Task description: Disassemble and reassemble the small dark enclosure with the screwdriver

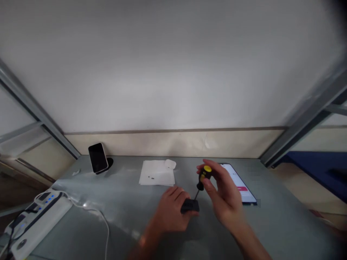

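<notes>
My left hand [171, 211] lies on the grey table [124, 202] with its fingers closed around a small black box-like device [190, 206], pinning it down. My right hand [223, 193] grips a short screwdriver [203, 177] with a black and yellow handle. The screwdriver is tilted, and its thin shaft points down to the top of the black device.
A white sheet [157, 173] with a few tiny dark screws lies behind the hands, a small white case [170, 164] at its corner. A lit phone [240, 184] lies flat at the right. Another phone [98, 157] stands on a holder at the left. A power strip [35, 216] with a white cable sits near left.
</notes>
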Motion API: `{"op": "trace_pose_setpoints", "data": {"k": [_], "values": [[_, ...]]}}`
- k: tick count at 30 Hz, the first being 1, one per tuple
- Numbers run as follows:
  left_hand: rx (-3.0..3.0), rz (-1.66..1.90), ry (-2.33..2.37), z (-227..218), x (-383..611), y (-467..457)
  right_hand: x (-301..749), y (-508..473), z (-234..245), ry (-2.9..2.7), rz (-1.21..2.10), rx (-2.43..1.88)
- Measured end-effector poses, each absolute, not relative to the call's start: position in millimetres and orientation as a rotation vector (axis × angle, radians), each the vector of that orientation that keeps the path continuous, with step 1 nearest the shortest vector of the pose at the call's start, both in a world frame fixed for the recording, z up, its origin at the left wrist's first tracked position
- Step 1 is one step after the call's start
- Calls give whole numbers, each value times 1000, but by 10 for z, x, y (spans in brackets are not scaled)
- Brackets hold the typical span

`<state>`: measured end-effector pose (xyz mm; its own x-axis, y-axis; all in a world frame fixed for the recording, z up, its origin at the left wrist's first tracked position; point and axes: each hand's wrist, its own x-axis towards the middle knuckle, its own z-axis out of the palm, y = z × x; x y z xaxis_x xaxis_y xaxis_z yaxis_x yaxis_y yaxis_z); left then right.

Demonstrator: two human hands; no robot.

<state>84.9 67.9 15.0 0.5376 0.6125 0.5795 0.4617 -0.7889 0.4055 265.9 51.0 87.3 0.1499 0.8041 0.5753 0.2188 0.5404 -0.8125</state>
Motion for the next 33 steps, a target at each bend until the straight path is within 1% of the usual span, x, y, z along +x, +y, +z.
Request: {"op": "trace_pose_setpoints", "data": {"k": [2,4,9,11,16,18,25,30,33], "values": [[2573,1091,909,153,848,679,2699,493,861,-1418,628,-940],[2572,1090,914,155,848,677,2719,489,868,-1464,632,-948],[2590,1094,937,151,841,667,2654,544,913,-1473,338,-1047],[2629,1112,930,153,835,666,2634,567,908,-1453,281,-1080],[2729,1135,875,167,829,672,2682,567,865,-1466,489,-1034],[2704,1146,875,165,829,675,2700,571,854,-1478,517,-1036],[2698,1160,817,144,820,693,2700,673,831,-1373,217,-1168],[2711,1177,806,145,818,700,2763,677,798,-1350,464,-1089],[2704,1186,802,146,821,699,2760,679,795,-1344,465,-1053]]}}
